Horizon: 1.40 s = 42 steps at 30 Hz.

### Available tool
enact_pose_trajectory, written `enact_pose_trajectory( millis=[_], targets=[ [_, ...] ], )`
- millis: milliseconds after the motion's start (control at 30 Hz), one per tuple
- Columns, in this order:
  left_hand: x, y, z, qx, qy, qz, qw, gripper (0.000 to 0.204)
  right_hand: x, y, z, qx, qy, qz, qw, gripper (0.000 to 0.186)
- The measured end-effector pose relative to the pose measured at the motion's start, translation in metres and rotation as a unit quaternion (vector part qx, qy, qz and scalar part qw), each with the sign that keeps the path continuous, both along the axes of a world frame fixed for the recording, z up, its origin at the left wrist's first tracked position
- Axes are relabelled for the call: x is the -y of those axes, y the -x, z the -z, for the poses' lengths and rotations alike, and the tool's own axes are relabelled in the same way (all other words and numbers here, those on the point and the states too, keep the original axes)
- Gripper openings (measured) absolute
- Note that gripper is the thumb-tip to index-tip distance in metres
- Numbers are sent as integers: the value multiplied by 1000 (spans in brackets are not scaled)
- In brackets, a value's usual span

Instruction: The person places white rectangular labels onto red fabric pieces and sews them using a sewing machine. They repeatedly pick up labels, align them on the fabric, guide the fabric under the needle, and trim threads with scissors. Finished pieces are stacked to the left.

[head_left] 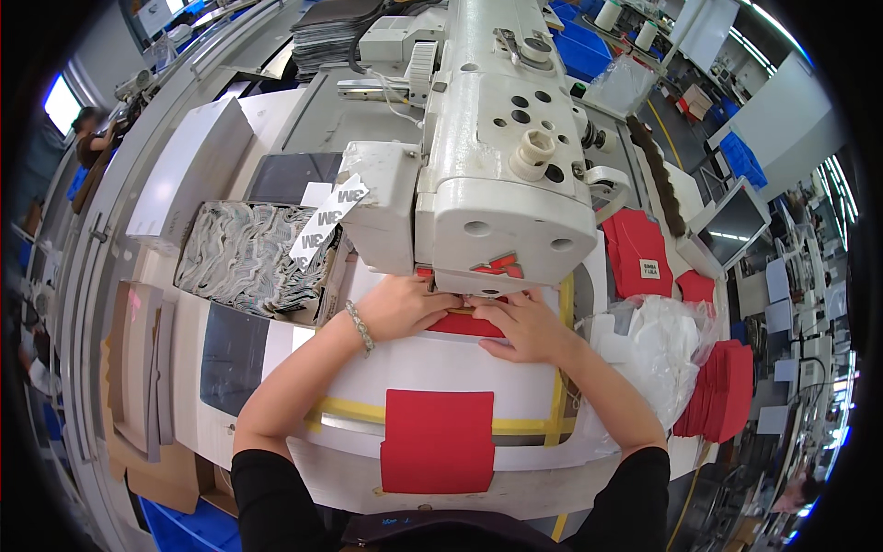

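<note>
A white industrial sewing machine [501,198] stands before me, its head over the white work surface [405,368]. Beneath its front edge lies a narrow red piece of material [471,326], partly covered by my fingers. From the left, my left hand [405,305] keeps its fingertips on the piece, close to the needle area. My right hand [522,324] holds the piece from the right, fingers over it and thumb nearer me. The needle and the fingertips' exact contact are hidden by the machine head. Nearer to my body, a flat red panel [437,442] hangs slightly past yellow tape.
At left, an open box [317,317] of folded pale strips sits beside a long white box [179,175]. To the right are red panels [635,244], a clear plastic bag [648,354] of white pieces, a red stack [719,391] and a screen [736,225].
</note>
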State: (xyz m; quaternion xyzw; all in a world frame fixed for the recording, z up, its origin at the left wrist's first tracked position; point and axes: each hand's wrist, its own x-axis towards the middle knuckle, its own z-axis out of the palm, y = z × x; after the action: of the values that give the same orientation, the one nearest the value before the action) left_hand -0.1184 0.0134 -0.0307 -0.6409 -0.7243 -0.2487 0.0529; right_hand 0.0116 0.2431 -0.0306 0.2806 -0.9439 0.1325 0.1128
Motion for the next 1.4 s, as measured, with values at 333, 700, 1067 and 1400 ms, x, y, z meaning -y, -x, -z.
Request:
enact_pose_trajectory(
  millis=[333, 700, 1067, 1400],
  targets=[
    [15, 0, 27, -9, -18, -63, 998, 18, 1, 3, -3, 14, 2, 0, 1000, 36],
    [10, -8, 22, -96, -20, -76, 992, 23, 4, 2, -4, -17, -8, -2, 1000, 33],
    [5, -7, 18, -95, -4, -64, 993, 30, 8, -2, -6, 9, -20, 12, 1000, 32],
    [8, -20, 21, -158, 33, -98, 982, 29, 15, -7, -5, -16, -47, 25, 998, 30]
  ],
)
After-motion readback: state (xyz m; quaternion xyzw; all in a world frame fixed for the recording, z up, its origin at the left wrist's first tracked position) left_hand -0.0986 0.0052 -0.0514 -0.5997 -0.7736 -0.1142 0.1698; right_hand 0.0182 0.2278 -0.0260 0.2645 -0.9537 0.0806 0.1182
